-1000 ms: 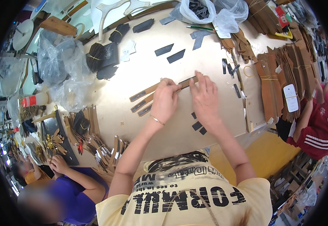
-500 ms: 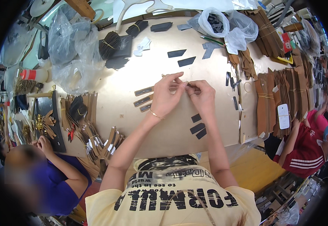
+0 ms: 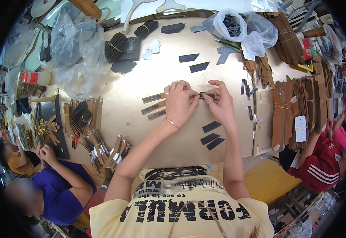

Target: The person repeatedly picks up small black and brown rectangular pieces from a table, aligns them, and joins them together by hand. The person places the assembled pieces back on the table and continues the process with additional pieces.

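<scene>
Between my hands is a small brown leather strip with a dark piece on it. My left hand pinches its left end, thumb and fingertips together. My right hand grips the other end with thumb and fingers, its index finger raised. Beside my left hand several brown strips with dark inlays lie in a stack-like row, partly covered by that hand. Below my right hand lie three black slanted pieces. Two more black slanted pieces are beyond my hands.
Bundled brown leather pieces stand at the right, others at the left. Plastic bags and black bundles lie at the far left. An open bag of dark scraps is at the back. Co-workers sit on both sides.
My hands have come down slightly nearer and the strip now shows flat between them. My right index finger has lifted. The view has shifted a little.
</scene>
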`<state>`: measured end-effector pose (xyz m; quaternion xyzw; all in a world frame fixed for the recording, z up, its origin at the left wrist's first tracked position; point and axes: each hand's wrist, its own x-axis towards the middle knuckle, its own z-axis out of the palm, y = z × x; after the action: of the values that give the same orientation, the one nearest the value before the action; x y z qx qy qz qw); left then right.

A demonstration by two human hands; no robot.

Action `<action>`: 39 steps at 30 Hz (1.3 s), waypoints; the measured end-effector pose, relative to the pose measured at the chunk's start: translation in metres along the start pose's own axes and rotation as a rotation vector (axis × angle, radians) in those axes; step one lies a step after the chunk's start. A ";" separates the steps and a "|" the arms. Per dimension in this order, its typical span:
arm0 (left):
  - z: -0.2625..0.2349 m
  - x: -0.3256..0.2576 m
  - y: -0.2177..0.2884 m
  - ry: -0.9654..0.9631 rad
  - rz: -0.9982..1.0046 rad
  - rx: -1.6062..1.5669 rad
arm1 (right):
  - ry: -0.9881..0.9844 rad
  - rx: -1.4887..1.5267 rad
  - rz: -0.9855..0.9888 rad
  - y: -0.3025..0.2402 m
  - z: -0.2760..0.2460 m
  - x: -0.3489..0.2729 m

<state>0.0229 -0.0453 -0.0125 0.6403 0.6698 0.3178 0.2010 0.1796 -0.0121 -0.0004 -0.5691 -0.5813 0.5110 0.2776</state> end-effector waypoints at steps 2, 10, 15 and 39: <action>0.003 0.000 0.002 -0.006 -0.022 0.068 | 0.047 -0.073 0.008 0.001 -0.004 -0.003; 0.007 0.004 0.005 0.115 0.064 0.062 | 0.149 -0.110 -0.041 0.003 0.000 -0.008; -0.039 0.046 -0.049 0.240 0.065 0.209 | 0.133 -0.081 0.021 -0.001 -0.003 -0.011; -0.039 0.039 -0.035 -0.222 0.792 0.288 | 0.120 -0.066 -0.024 0.002 -0.006 -0.008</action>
<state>-0.0327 -0.0126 -0.0030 0.8997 0.3841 0.2028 0.0429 0.1880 -0.0186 0.0016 -0.6003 -0.5871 0.4533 0.2992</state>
